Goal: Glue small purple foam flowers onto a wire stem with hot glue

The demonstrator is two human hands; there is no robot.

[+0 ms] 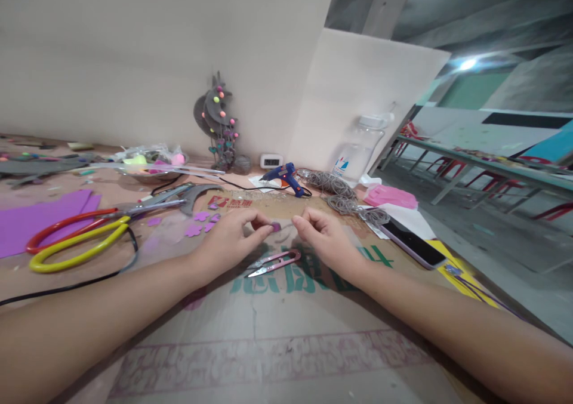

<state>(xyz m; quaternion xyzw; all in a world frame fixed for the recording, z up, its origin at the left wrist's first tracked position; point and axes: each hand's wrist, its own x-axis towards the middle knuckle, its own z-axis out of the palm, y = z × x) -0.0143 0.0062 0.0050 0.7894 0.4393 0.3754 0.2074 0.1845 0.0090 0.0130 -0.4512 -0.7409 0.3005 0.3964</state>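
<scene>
My left hand (237,234) pinches a small purple piece (276,227) between thumb and fingertip; its exact shape is too small to tell. From that piece a thin grey cord (287,224) runs across to my right hand (326,237), whose thumb and fingers are closed on its end. Below both hands, pink-handled thread snips (276,263) lie on the printed cardboard (268,314). Several purple flower cutouts (201,216) are scattered just left of my left hand. Past my right hand lies a tangled bundle of grey cord (331,183).
At left lie large scissors (80,243) with red and yellow handles and purple sheets (42,219). Behind are a blue glue gun (286,178), a small digital clock (271,161) and a grey moon ornament (218,117). At right stand a bottle (358,150) and a phone (409,237).
</scene>
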